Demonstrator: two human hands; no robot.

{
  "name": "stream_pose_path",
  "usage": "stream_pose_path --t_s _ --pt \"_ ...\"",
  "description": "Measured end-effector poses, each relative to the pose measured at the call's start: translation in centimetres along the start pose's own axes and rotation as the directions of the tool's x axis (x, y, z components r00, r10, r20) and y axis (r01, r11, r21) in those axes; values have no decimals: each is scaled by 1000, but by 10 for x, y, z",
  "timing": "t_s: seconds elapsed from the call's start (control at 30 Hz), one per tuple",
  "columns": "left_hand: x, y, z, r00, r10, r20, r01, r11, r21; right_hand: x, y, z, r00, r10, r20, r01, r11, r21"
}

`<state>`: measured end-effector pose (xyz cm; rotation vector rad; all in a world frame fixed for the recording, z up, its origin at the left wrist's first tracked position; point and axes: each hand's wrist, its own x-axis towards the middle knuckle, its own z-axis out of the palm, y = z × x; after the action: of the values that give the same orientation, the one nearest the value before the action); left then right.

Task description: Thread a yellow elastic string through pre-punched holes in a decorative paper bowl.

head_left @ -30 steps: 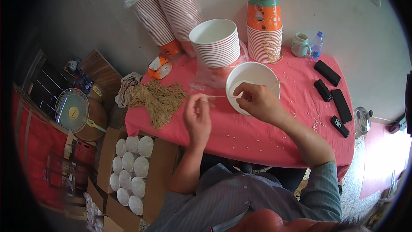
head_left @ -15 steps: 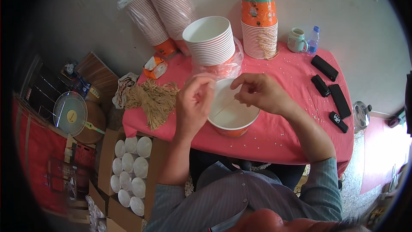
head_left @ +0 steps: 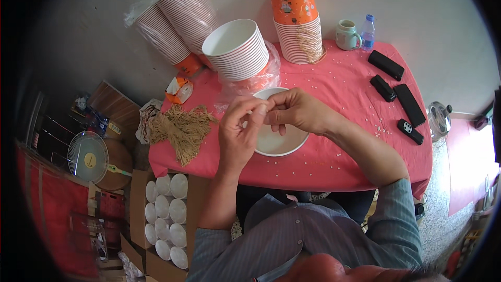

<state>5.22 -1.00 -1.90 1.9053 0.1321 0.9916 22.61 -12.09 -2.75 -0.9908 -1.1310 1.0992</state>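
Over a white-lined paper bucket [head_left: 274, 145], my left hand [head_left: 241, 125] and my right hand [head_left: 301, 114] meet with their fingertips pinched together. What they pinch is too small to make out, and the fingers hide it. Beneath them the bucket stands on the table, partly covered by both hands. A bundle of tan strings [head_left: 182, 131] lies to the left of my left hand. Just behind the bucket, a stack of nested white paper buckets [head_left: 237, 55] leans in a clear plastic bag.
Bagged bucket stacks [head_left: 172, 26] lean at the back left. An orange-topped stack [head_left: 297, 36] with strands draped on it stands behind, near a mug [head_left: 347, 35] and bottle [head_left: 368, 31]. Black cases [head_left: 409, 104] lie right. White bits dot the red cloth [head_left: 339, 159]. A carton of clear cups [head_left: 169, 214] sits lower left.
My hands were apart, with a thin strand showing below the right fingers; now the fingertips have come together and the strand is out of sight. The view has shifted slightly.
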Motion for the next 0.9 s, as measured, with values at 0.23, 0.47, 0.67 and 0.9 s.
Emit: stream_pose_path --t_s 0.23,0.47,0.67,0.9 --pt "-6 14 -21 996 -10 94 -28 919 394 -1 -7 -3 995 -48 -92 44 998 -37" --pt "-15 3 -21 969 -237 69 223 961 162 -2 -6 2 992 -54 -117 50 998 -35" --pt "-11 -8 -20 924 -383 -10 382 922 -59 -8 -17 -13 998 51 -20 -52 998 -37" --pt "-4 -3 -16 882 -463 93 467 883 -37 -9 -25 -28 996 -88 11 88 971 -222"
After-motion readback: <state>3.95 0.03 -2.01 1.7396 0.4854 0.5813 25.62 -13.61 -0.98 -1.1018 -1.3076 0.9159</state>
